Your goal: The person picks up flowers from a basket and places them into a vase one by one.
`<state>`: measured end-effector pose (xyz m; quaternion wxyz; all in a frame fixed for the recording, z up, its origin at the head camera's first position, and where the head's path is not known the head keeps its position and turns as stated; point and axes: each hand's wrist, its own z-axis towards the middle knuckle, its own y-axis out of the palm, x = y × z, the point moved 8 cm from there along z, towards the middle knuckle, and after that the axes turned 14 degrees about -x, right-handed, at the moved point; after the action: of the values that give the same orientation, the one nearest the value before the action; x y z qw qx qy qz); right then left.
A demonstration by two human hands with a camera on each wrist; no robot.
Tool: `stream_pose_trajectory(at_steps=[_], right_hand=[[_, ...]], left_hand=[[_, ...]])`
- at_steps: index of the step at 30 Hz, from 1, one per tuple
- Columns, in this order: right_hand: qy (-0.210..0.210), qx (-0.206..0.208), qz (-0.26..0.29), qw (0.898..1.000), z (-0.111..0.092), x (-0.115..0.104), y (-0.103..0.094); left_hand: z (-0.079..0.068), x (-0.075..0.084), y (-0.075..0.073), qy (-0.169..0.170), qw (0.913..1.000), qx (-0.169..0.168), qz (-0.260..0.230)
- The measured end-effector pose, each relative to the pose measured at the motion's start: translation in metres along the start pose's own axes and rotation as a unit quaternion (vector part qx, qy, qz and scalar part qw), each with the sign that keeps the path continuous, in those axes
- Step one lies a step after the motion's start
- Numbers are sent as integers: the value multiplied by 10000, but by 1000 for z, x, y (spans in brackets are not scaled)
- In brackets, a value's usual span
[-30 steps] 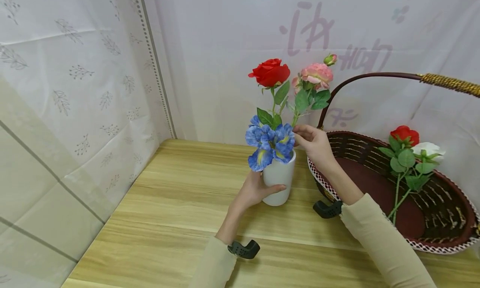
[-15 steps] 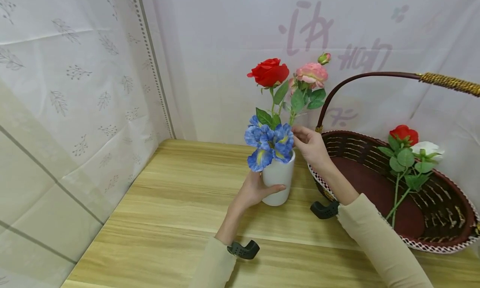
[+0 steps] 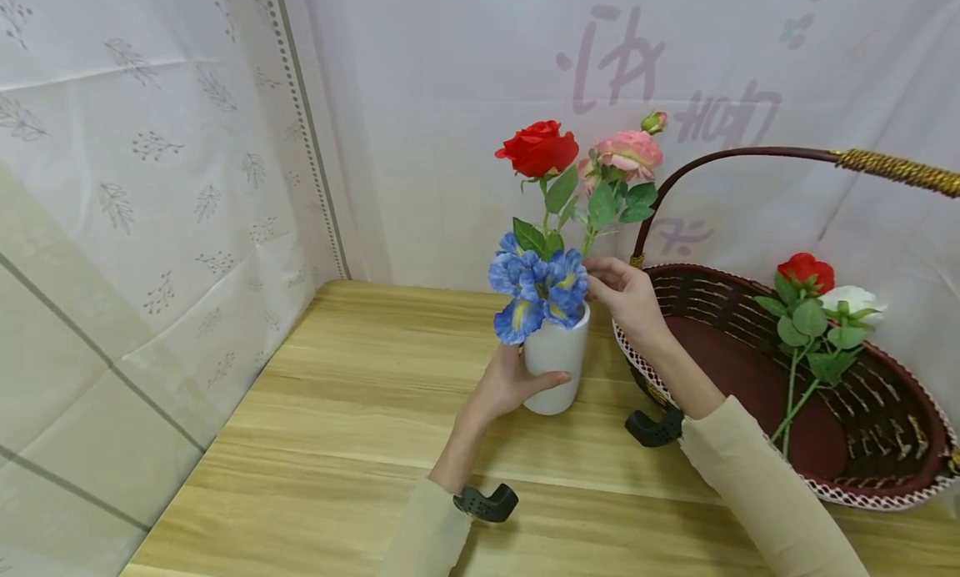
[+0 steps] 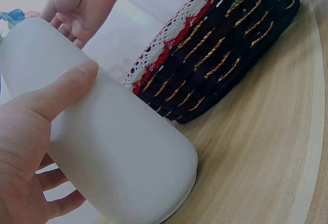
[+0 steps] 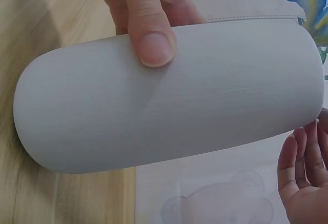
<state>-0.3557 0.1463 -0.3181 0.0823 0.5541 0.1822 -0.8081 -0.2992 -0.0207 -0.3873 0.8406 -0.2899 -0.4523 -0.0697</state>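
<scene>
My left hand [image 3: 504,385] grips the white vase [image 3: 561,356] from its left side, the thumb lying across the front. The vase stands upright on the wooden table. A red rose [image 3: 538,150] and a blue iris [image 3: 534,287] rise from it. At the vase's right rim, my right hand [image 3: 628,300] pinches the stem of a pink flower [image 3: 632,153]; its fingertips are partly hidden behind the iris. In the left wrist view, the thumb and fingers wrap the vase [image 4: 123,137]. The right wrist view shows the right hand [image 5: 307,180] by the vase's mouth.
A dark woven basket [image 3: 720,352] with a lace edge and arched handle [image 3: 757,150] stands close on the right. Inside lie another red rose [image 3: 806,274] and a white rose [image 3: 853,302]. Patterned curtains [image 3: 450,127] hang behind and to the left of the table [image 3: 360,410].
The pink flower and right hand shifted slightly left, then slightly back to the right. The left hand and the vase stay in place.
</scene>
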Motion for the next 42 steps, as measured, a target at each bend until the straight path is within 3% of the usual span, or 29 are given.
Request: stream_pose_trajectory(at_steps=[4,7,18,24,42], right_hand=[[41,-28,4,10000,-3,0,2],[51,-30,1,10000,-7,0,2],[-56,-101,160,9998,-24,-2,0],[-43,-185,329,9993,-33,-2,-3],[-178,-175,-658,9975,-61,-15,-11]], left_hand=[[2,-23,5,-52,10000,15,23],[3,-27,5,-99,9999,-50,18],[3,-27,3,22,10000,22,33],[3,-28,3,-121,9999,-35,-44],[4,-25,4,-2,10000,-9,55]])
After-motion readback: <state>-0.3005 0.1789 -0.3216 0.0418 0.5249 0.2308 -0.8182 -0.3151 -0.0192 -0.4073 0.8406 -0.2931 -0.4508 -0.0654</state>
